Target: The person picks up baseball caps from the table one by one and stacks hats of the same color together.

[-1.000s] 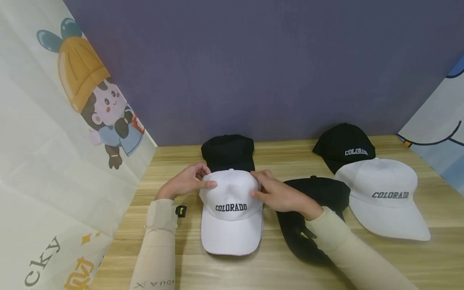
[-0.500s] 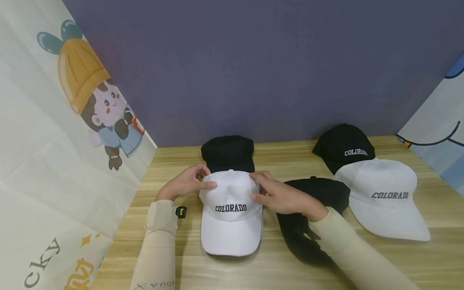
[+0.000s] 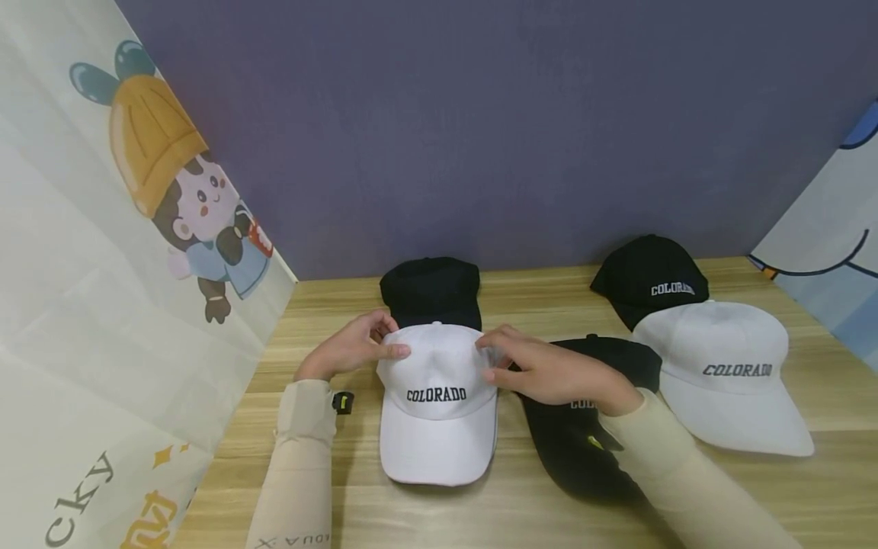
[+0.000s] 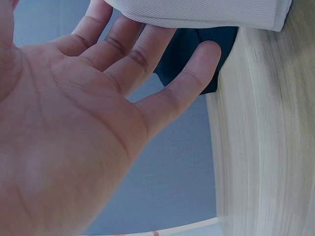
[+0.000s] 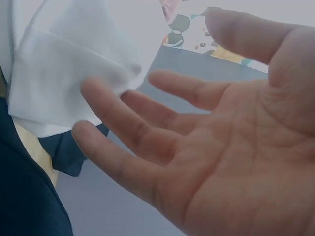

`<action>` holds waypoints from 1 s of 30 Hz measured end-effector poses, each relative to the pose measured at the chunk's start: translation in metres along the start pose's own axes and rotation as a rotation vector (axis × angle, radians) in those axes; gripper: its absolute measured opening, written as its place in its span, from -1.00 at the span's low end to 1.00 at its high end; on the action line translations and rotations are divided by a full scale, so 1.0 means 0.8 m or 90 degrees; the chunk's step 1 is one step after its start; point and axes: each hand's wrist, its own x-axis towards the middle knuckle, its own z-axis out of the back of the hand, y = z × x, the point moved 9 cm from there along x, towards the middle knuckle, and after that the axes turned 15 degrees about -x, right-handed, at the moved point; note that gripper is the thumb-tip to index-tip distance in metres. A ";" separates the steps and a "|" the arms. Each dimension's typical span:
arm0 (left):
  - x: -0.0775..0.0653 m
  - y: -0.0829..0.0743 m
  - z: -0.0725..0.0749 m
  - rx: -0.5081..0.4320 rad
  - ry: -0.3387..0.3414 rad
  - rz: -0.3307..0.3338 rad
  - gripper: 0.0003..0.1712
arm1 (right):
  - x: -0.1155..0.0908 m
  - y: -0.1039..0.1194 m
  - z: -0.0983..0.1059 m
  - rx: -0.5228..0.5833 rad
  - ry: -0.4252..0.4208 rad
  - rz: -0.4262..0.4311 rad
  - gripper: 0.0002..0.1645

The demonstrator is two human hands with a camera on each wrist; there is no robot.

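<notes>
White cap point(image 3: 437, 366) was pinched by the left hand point(image 3: 353, 347), while the right hand point(image 3: 559, 372) was held loose
Head view: the cap was parked just in front of the rear black cap point(image 3: 430, 290), and another white cap point(image 3: 727, 366) was spotted well to that black one's right. Left wrist view: some fingers point(image 4: 140, 56) were half hidden by white fabric. Right wrist view: the loose hand was spread beside the crown, contact couldn't really be told.

The left hand point(image 3: 353, 348) held a pinch. The right hand point(image 3: 554, 372) was relaxed, its fingers point(image 5: 123, 167) spread. Both arms point(image 3: 296, 473) reached forward.
</notes>
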 end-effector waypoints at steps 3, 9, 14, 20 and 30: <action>-0.001 -0.001 0.000 -0.001 -0.002 0.000 -0.49 | -0.004 0.001 0.004 -0.015 0.000 0.010 -0.40; -0.001 -0.002 0.002 0.006 -0.002 -0.004 -0.47 | -0.011 -0.003 0.012 -0.013 0.009 -0.006 -0.38; 0.001 0.000 0.003 0.003 -0.007 -0.003 -0.45 | -0.020 -0.008 0.023 -0.015 0.008 0.001 -0.40; 0.001 0.002 0.004 -0.003 -0.014 0.000 -0.43 | -0.034 -0.017 0.047 -0.054 -0.034 0.029 -0.44; 0.001 0.002 0.004 0.001 -0.021 0.001 -0.46 | -0.064 -0.039 0.087 -0.075 -0.089 0.007 -0.49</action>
